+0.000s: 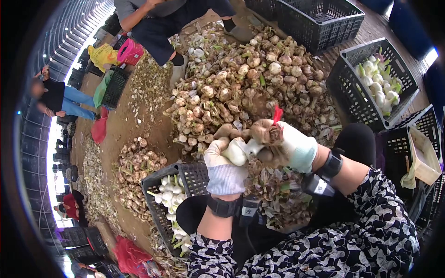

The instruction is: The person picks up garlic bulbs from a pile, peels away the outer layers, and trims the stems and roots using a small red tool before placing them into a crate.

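Note:
My left hand (223,167), in a pale knitted glove with soiled fingertips, is closed around a peeled white garlic bulb (235,154). Right beside it, my gloved right hand (289,144) grips a short tool with a red strip (277,114) at its end; it looks like a knife, but the fingers hide most of it. Its fingers are close against the bulb. Beyond both hands lies a large heap of unpeeled garlic (250,78) with brown skins and roots. Loose skins (278,194) lie below the hands, between my knees.
At my left is a black crate (194,178) holding white garlic. Another garlic crate (343,88) stands at the right, near a shallow cream tray (424,157). A seated person (162,32) is across the heap. Further crates, red net bags (132,255) and people are at left.

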Tool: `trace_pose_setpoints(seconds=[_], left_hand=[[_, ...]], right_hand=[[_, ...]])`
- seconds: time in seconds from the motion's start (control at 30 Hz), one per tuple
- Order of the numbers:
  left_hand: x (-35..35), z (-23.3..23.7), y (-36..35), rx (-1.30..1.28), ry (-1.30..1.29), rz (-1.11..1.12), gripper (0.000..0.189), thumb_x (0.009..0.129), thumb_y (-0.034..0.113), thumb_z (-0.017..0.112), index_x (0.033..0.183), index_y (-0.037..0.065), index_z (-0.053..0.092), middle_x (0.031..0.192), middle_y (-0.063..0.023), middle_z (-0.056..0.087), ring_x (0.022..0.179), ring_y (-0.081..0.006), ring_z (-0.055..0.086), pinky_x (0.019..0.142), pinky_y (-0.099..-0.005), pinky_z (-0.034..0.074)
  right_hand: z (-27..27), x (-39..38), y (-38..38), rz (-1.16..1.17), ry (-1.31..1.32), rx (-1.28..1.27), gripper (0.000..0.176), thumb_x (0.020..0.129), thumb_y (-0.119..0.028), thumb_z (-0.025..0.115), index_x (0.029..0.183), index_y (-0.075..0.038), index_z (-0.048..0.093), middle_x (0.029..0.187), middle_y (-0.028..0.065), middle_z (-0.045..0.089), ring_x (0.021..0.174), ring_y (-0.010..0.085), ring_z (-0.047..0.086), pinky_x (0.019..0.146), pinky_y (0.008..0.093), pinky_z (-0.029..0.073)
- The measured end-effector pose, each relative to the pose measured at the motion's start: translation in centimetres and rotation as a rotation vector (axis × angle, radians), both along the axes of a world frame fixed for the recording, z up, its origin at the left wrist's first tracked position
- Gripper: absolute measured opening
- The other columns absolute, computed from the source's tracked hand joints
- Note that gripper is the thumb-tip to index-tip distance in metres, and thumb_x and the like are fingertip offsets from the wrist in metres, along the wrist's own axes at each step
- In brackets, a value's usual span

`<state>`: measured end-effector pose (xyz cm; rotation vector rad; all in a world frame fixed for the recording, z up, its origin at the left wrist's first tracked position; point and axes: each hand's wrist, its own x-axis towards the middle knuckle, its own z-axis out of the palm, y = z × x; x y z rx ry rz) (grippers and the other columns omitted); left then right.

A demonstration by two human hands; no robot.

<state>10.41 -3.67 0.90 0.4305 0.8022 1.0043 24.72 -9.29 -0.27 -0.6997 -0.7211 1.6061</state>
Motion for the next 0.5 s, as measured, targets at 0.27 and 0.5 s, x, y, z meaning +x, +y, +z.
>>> trace_pose_setpoints(seconds=[0.27, 0.5], left_hand=[[-0.8, -2.6, 0.8, -0.038, 0.046, -0.064, 0.024, 0.082, 0.003, 0.043, 0.104, 0.004, 0.052, 0.079, -0.0071, 0.056, 0.065, -0.0173, 0.055, 0.061, -0.0280, 0.049], [-1.2, -1.0, 1.3, -0.087, 0.045, -0.034, 0.017, 0.085, 0.010, 0.040, 0.093, 0.004, 0.054, 0.076, -0.0077, 0.058, 0.062, -0.0166, 0.056, 0.054, -0.0267, 0.049]], right_hand=[[-0.1, -2.3, -0.2, -0.176, -0.150, -0.024, 0.021, 0.080, -0.019, 0.064, 0.082, -0.004, 0.050, 0.082, 0.0044, 0.056, 0.072, 0.0109, 0.053, 0.058, 0.0257, 0.044], [-0.2, 0.3, 0.5, -0.157, -0.662, 0.286, 0.048, 0.083, -0.021, 0.059, 0.123, -0.001, 0.042, 0.102, 0.0120, 0.057, 0.087, 0.0204, 0.059, 0.073, 0.0284, 0.049]])
